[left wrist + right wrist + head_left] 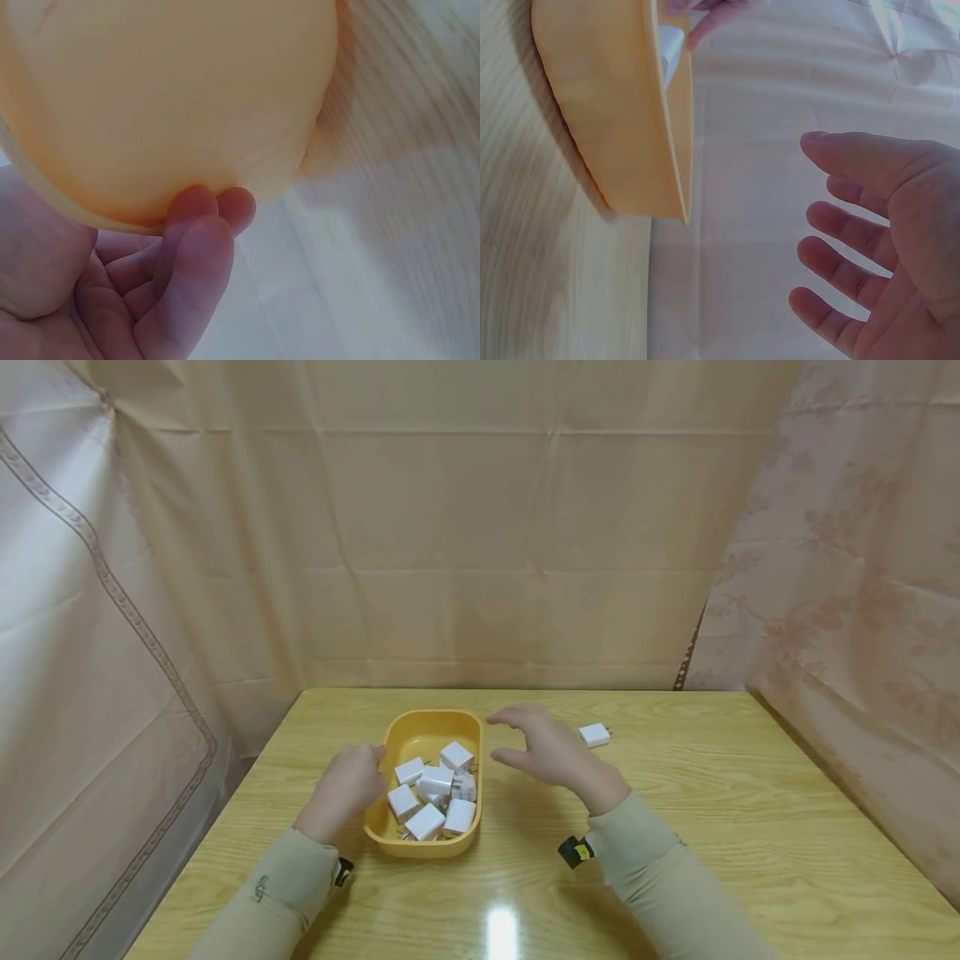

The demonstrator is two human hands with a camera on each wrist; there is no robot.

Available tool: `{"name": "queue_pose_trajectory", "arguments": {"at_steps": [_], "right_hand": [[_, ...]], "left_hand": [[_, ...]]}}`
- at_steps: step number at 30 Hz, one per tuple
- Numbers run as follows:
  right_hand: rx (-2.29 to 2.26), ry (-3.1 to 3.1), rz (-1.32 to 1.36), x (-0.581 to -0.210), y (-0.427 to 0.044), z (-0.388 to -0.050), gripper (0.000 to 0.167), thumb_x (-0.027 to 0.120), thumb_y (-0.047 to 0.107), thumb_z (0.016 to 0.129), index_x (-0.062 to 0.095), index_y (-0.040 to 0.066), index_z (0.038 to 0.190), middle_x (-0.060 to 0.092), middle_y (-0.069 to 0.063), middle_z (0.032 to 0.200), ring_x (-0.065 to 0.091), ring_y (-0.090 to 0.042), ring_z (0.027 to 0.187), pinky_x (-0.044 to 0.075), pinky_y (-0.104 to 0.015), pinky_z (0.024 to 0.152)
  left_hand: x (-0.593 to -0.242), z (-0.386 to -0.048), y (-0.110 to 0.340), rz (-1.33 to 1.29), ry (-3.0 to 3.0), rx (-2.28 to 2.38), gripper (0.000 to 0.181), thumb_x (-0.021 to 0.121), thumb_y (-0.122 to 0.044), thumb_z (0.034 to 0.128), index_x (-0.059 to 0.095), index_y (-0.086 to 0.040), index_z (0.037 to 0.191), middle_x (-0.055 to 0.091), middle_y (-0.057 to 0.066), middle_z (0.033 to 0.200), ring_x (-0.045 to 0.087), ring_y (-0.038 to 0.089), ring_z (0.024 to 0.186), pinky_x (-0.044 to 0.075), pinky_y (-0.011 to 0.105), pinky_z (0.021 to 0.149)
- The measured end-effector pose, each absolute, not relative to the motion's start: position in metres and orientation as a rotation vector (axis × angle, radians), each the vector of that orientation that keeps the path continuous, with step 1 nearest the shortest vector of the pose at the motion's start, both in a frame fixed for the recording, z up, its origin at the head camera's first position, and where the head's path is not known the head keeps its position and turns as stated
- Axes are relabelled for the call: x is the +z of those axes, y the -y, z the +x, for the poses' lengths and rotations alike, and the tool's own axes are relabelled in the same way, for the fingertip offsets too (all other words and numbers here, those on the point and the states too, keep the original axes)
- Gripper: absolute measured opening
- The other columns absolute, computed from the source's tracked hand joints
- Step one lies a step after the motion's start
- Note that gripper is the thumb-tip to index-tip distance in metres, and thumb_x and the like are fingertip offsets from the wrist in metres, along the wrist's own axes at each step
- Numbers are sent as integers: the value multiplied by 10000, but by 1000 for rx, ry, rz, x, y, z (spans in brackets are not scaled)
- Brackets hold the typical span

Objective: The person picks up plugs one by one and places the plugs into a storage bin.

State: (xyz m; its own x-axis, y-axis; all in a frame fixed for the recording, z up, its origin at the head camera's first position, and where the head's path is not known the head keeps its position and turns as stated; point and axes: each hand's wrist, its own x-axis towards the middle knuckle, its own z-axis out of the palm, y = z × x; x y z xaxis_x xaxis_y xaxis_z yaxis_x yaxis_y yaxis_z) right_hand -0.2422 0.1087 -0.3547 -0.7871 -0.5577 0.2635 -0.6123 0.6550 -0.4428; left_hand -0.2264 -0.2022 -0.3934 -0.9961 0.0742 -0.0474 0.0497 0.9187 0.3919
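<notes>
A yellow plastic tub (423, 850) stands on the table left of centre, with several white plug-in chargers (424, 822) heaped inside. My left hand (347, 787) grips the tub's left rim. In the left wrist view, curled fingers of that hand (176, 277) lie against the outer wall of the tub (187, 97). Just right of the tub, my right hand (551, 752) hovers apart from it and holds nothing. Its fingers and thumb are spread in the right wrist view, where the hand (892, 232) faces the tub's side (604, 97).
One more white charger (595, 736) lies on the table behind the right hand, its prongs pointing right. The wooden table (750, 827) is bounded by a beige cloth (480, 560) at the back and patterned cloths at both sides.
</notes>
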Motion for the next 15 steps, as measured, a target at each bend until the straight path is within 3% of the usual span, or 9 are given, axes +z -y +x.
{"name": "queue_pose_trajectory", "arguments": {"at_steps": [7, 15], "right_hand": [[858, 2726, 909, -351, -123, -249, 521, 748, 268, 936, 603, 97, 1406, 595, -93, 1404, 575, -321, 1235, 454, -516, 1030], [915, 2671, 805, -351, -142, -258, 538, 770, 260, 921, 605, 90, 1403, 586, -102, 1388, 581, -346, 1193, 486, -529, 972]], "left_hand": [[-392, -225, 202, 149, -3049, 588, 488, 547, 54, 868, 594, 100, 1351, 658, 223, 1140, 542, 233, 647, 431, 295, 472], [-395, -227, 202, 136, -3043, 591, 496, 543, 51, 872, 586, 94, 1364, 656, 232, 1190, 557, 230, 658, 430, 289, 457]]}}
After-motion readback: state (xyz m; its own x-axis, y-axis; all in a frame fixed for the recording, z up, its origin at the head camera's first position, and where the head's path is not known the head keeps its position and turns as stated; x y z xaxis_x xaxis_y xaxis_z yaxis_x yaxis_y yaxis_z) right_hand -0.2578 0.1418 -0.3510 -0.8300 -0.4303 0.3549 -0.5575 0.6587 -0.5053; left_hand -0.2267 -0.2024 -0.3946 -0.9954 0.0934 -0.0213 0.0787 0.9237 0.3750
